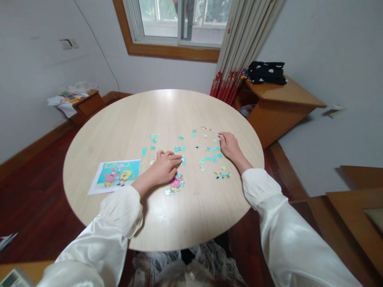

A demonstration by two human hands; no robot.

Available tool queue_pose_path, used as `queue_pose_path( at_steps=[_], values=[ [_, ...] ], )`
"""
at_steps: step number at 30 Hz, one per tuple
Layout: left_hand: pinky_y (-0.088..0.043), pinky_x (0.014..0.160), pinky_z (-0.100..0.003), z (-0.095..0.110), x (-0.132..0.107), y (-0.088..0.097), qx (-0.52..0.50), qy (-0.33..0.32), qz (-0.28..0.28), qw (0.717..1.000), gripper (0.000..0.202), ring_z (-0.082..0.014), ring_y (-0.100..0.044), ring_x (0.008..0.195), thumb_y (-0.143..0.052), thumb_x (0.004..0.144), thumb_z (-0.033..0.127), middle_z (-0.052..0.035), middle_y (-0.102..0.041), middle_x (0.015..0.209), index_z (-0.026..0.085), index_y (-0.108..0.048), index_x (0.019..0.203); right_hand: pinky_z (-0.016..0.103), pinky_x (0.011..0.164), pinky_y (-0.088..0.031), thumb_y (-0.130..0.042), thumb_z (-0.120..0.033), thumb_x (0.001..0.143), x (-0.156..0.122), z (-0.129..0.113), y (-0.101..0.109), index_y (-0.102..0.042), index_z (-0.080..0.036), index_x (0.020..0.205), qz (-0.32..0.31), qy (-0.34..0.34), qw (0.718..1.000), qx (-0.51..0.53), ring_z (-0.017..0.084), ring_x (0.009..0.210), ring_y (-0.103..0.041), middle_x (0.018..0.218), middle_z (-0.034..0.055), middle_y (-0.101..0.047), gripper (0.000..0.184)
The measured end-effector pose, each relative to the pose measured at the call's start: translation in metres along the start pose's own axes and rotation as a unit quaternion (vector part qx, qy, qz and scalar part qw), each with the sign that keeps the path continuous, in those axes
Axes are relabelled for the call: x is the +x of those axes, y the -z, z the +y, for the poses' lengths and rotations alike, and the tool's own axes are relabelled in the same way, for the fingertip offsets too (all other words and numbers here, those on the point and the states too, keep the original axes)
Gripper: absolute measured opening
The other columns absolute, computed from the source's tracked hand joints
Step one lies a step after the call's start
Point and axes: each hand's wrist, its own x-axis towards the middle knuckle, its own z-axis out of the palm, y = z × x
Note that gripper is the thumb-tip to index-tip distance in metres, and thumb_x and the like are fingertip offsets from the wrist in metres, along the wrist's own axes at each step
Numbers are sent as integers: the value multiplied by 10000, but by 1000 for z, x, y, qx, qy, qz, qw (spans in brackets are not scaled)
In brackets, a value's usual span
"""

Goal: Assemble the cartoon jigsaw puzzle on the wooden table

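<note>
My left hand (164, 165) lies on the round wooden table (167, 115), fingers together and pressed on a teal puzzle piece (182, 160) just above a small joined patch of puzzle (174, 185) with pink in it. My right hand (229, 145) rests further right, fingers curled down at a loose piece by its fingertips; what it grips, if anything, is hidden. Several loose teal pieces (212, 149) lie scattered between and beyond both hands. A printed cartoon reference picture (116, 175) lies flat to the left of my left arm.
A wooden side cabinet (281, 103) with folded black spotted cloth (266, 71) stands at the back right beside a curtain (239, 52). A low shelf with papers (74, 99) sits by the left wall. The floor is dark red wood.
</note>
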Motion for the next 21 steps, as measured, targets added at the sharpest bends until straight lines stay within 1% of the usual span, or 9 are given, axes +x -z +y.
queue_pose_path(
  at_steps=[3,6,8,12,14,16,18,21],
  values=[
    [-336,886,-502,3,0,-2,-13,-2,-9,1000,399,-290,-555,1048,-412,803,75,-75,-681,1220,211,-674,1071,491,962,-432,-295,-322,948,0,0,0,-652,-145,1070,0,-1,1000,-1,299,1012,-592,1037,186,-680,417],
    [-348,899,-499,2,-1,-2,-38,8,2,999,400,-281,-565,1079,-415,807,74,-69,-686,1208,219,-666,1083,490,961,-432,-300,-322,948,0,-1,0,-652,-148,1066,0,-2,1000,-1,297,1005,-593,1025,182,-681,410],
    [-360,906,-495,-1,-1,-2,-62,30,27,997,370,-263,-587,1068,-413,829,77,-64,-703,1162,219,-668,1056,491,962,-430,-300,-325,950,0,-1,0,-651,-159,1065,0,-2,1000,0,296,1009,-594,1025,176,-683,404],
    [-411,891,-462,-14,-1,-1,-102,101,118,982,251,-223,-642,943,-452,880,120,-60,-736,984,190,-677,965,489,966,-427,-306,-311,938,-1,0,1,-650,-137,1051,-3,0,1000,1,302,1021,-594,1043,191,-681,402],
    [-458,822,-399,-19,-1,0,-133,130,157,970,188,-197,-646,855,-496,877,141,-62,-733,916,171,-676,924,490,967,-426,-306,-312,935,-1,1,1,-651,-128,1043,0,-2,1000,1,305,1020,-594,1046,198,-681,406],
    [-476,739,-341,-21,-1,1,-161,158,177,958,132,-169,-627,759,-535,864,153,-53,-718,838,160,-666,853,491,965,-426,-301,-330,942,-1,2,1,-654,-138,1037,7,-6,1000,3,304,1014,-596,1042,190,-685,413],
    [-465,668,-303,-22,-1,2,-178,181,180,950,107,-148,-589,675,-570,848,162,-32,-686,745,161,-643,770,493,953,-432,-293,-361,952,-1,4,0,-657,-157,1025,14,-9,1000,7,301,998,-600,1024,175,-691,424],
    [-428,607,-274,-21,-1,6,-195,210,163,944,141,-127,-538,606,-605,832,168,-3,-630,645,168,-608,691,490,924,-451,-286,-404,960,-1,6,0,-660,-175,995,22,-7,1000,13,297,968,-612,991,162,-697,440]
  ],
)
